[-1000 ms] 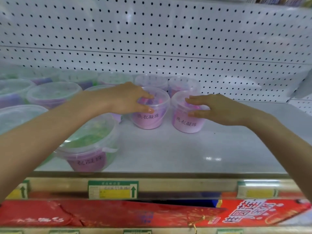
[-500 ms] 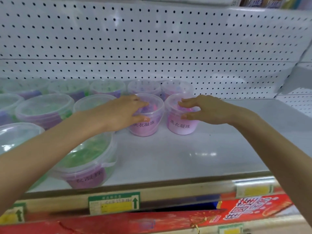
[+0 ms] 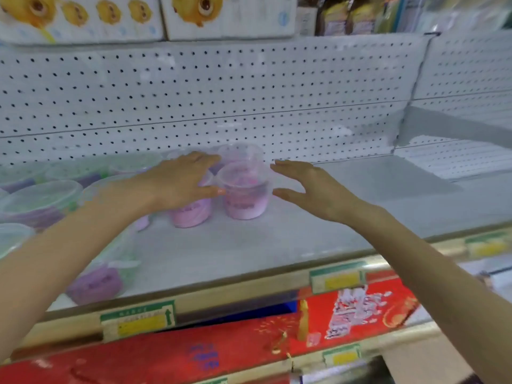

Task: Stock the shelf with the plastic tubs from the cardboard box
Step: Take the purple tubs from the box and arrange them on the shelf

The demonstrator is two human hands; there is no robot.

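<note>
Head-height, close, facing the shelf (image 3: pixel 249 245)

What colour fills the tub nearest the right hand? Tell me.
Pink. The head view, the only one, shows the tub well enough despite blur.

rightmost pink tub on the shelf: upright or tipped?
Upright. The pink tub stands on its base on the shelf, its clear lid sits level on top, and the pink contents lie settled in the lower part.
</note>
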